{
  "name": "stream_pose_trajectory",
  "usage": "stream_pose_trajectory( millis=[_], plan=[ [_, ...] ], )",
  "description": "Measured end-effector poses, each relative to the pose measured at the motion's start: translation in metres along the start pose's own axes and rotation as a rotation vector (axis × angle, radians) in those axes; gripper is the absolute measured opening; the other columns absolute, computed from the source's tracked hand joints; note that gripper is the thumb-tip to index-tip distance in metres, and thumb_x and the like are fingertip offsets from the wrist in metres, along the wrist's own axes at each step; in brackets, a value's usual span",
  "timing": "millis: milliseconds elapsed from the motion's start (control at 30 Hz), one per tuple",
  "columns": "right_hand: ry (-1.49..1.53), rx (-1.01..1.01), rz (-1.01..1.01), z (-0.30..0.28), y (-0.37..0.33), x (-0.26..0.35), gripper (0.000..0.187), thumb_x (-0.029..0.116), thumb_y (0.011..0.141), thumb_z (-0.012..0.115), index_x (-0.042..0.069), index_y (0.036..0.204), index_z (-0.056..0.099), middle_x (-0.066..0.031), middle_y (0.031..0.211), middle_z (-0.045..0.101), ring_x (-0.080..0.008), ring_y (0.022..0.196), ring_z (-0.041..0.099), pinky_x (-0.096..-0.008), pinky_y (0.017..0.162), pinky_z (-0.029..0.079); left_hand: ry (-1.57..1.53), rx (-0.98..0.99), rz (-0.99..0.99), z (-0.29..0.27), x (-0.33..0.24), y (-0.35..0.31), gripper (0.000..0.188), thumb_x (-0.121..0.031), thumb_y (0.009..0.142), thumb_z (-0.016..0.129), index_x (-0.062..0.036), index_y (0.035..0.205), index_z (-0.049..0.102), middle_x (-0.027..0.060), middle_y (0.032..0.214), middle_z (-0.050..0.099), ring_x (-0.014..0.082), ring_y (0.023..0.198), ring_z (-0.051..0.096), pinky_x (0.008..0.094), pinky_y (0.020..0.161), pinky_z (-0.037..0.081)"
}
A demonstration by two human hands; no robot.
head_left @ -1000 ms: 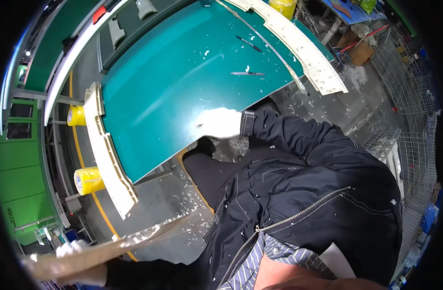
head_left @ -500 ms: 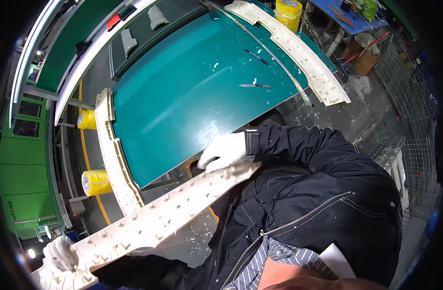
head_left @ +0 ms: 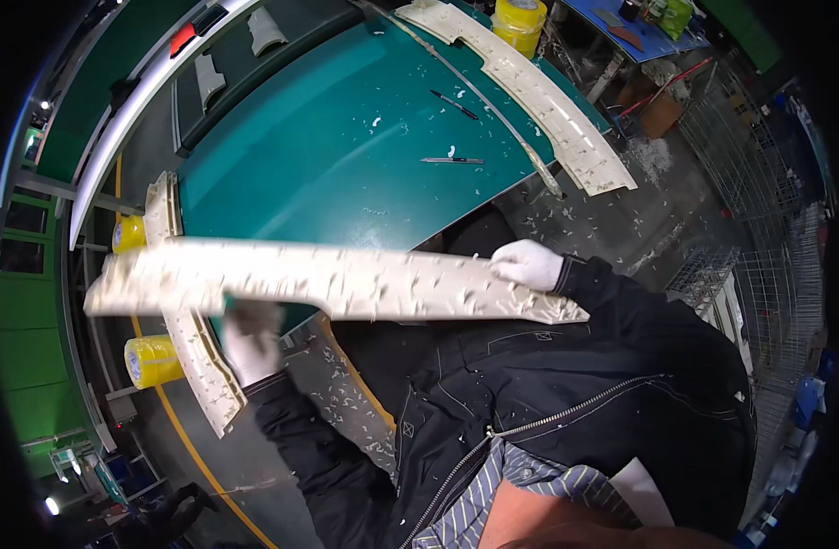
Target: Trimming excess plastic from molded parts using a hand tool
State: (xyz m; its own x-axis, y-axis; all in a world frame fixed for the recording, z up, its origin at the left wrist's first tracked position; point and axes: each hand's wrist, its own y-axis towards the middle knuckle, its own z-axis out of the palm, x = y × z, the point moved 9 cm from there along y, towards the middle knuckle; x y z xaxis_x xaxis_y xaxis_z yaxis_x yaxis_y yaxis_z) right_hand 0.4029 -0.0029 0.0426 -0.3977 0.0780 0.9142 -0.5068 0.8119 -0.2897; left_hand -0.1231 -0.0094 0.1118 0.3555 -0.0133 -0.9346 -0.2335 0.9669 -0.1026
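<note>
A long cream plastic trim panel (head_left: 346, 282), dotted with small upright tabs, spans the space in front of my body, over the near edge of the green table (head_left: 291, 188). My left hand (head_left: 253, 340), white-gloved and somewhat blurred, grips its lower edge towards the left end. At the other end, my gloved right hand (head_left: 529, 265) is closed over the upper edge, with its thumb side on the tabbed face. Some of the left fingers are hidden by the panel. A grey utility knife (head_left: 452, 161) and a black pen-like tool (head_left: 454, 104) lie on the tabletop.
Similar cream panels rest along the table's right (head_left: 566, 137) and left (head_left: 204, 366) sides. A thin strip (head_left: 479, 91) lies beside the right one. Yellow rolls (head_left: 154, 361) stick out at left. White scraps litter table and floor; wire cages (head_left: 758, 165) stand at right.
The panel has swung from a slant to nearly level, its left end rising. My left hand has moved up and right to its lower edge; my right hand has moved right.
</note>
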Motion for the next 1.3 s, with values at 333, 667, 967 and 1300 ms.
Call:
stream_pose_trajectory(
  millis=[333,667,967,1300],
  plan=[
    [-0.667,-0.932,0.262,-0.25,-0.044,-0.032,0.045,0.042,0.101,0.055,0.003,0.116,0.071,-0.0247,0.113,0.071,-0.0421,0.108,0.068,-0.0478,0.095,0.053,0.525,-0.036,-0.763,0.029,0.261,-0.106,0.039,-0.043,0.106,0.058,-0.0062,0.096,0.062,0.0035,0.063,0.059,0.0146,0.042,0.053,0.0292,0.038,0.04],
    [-0.93,-1.026,0.351,-0.363,-0.031,-0.067,0.044,0.044,0.104,0.05,0.006,0.111,0.07,-0.0222,0.113,0.07,-0.0415,0.109,0.065,-0.0493,0.094,0.051,0.367,-0.185,-0.679,0.017,0.275,-0.108,0.035,-0.037,0.106,0.06,-0.0048,0.092,0.061,0.0037,0.06,0.057,0.0133,0.039,0.047,0.0284,0.037,0.039],
    [-0.945,-1.078,0.377,-0.372,-0.023,-0.066,0.045,0.048,0.102,0.055,0.006,0.113,0.068,-0.0236,0.107,0.071,-0.0426,0.105,0.066,-0.0523,0.09,0.052,0.436,-0.198,-0.675,0.029,0.26,-0.109,0.034,-0.037,0.106,0.06,-0.0068,0.09,0.061,0.0034,0.061,0.057,0.0127,0.04,0.046,0.0279,0.037,0.038],
    [-1.309,-1.021,0.348,-0.3,0.037,0.012,0.113,0.076,0.074,0.075,0.004,0.152,0.038,-0.0258,0.134,0.059,-0.0416,0.121,0.062,-0.0531,0.101,0.051,0.372,-0.218,-0.633,0.012,0.277,-0.108,0.035,-0.036,0.106,0.061,-0.0046,0.09,0.06,0.0041,0.062,0.056,0.0134,0.042,0.048,0.0284,0.039,0.042]
  ],
)
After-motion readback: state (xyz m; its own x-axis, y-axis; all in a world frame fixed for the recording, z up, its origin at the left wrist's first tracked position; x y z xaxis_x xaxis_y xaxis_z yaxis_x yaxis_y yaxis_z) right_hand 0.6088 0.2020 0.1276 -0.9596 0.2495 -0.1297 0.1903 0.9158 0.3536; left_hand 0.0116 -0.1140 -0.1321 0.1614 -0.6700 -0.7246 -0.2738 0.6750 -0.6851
